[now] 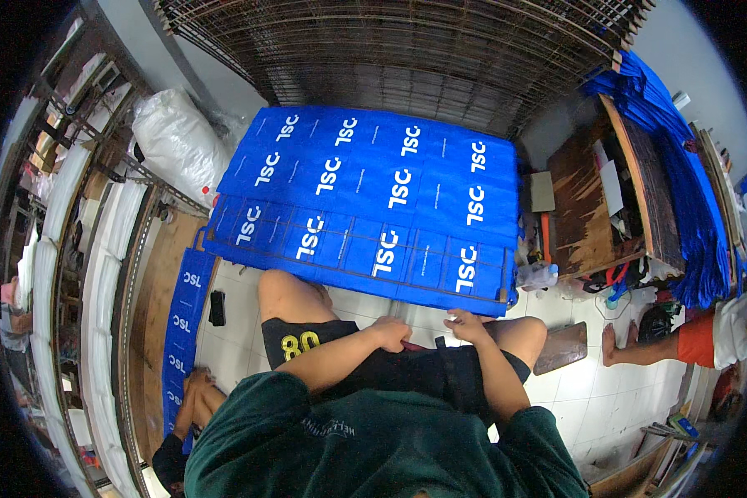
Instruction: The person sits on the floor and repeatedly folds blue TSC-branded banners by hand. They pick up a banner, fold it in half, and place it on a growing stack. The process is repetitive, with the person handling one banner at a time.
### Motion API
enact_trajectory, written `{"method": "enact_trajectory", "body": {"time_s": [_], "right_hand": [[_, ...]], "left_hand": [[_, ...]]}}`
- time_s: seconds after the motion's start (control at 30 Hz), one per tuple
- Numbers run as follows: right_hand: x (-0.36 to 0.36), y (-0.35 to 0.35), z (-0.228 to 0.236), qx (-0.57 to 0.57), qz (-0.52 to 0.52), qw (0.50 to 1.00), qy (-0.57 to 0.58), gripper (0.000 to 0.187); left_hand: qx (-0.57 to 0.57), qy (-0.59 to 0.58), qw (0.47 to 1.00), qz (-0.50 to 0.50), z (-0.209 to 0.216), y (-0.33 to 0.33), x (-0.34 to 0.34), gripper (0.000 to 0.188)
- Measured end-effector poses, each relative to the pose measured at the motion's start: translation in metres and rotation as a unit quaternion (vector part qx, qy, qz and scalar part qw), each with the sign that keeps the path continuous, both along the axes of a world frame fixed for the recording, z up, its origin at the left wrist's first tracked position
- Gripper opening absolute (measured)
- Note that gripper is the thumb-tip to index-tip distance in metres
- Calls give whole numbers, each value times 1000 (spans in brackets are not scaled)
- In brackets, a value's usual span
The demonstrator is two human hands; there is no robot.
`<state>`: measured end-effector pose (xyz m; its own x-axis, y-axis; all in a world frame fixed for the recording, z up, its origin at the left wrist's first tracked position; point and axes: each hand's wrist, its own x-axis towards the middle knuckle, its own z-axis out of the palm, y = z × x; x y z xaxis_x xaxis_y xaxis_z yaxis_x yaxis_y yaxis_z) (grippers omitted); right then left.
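Note:
I sit on the floor with both hands over my lap, just in front of a large blue printed sheet (365, 178) spread on a low surface. A thin metal frame (373, 278) lies across the sheet's near part. My left hand (388, 334) is closed, with a dark reddish strip (413, 346) showing beside its fingers; what it grips is not clear. To its right, below the sheet's near edge, my right hand (470, 326) has its fingers bent together. Anything in its grasp is too small to make out.
A stack of wire racks (423, 58) stands beyond the sheet. On the right are a worn wooden cabinet (593, 195), hanging blue fabric (681, 174) and another person's leg (651, 347). A black phone-like object (217, 308) lies on the left floor, near another person's hand (197, 386).

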<state>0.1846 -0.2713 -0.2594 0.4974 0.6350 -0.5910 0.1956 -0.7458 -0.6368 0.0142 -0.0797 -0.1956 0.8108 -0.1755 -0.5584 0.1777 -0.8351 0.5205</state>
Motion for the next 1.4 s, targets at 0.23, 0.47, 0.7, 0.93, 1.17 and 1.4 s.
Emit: {"method": "enact_trajectory", "body": {"time_s": [0.23, 0.47, 0.7, 0.93, 1.17, 1.4], "right_hand": [[-2, 4, 10, 5, 27, 998, -50, 48], [3, 0, -5, -1, 9, 1000, -7, 48], [1, 0, -6, 8, 10, 1000, -13, 47], [3, -5, -24, 6, 16, 999, -29, 48], [1, -2, -16, 13, 37, 999, -36, 50], [1, 0, -2, -14, 51, 998, -40, 51]], "left_hand": [[2, 35, 999, 0, 2, -1, 2, 25], [-9, 21, 1000, 9, -4, 0, 2, 23], [-1, 25, 1000, 4, 4, 0, 1, 25], [-12, 16, 1000, 5, -10, -1, 0, 24], [-22, 25, 999, 9, -5, 0, -1, 24], [-17, 19, 1000, -7, 6, 1, 3, 26]]}}
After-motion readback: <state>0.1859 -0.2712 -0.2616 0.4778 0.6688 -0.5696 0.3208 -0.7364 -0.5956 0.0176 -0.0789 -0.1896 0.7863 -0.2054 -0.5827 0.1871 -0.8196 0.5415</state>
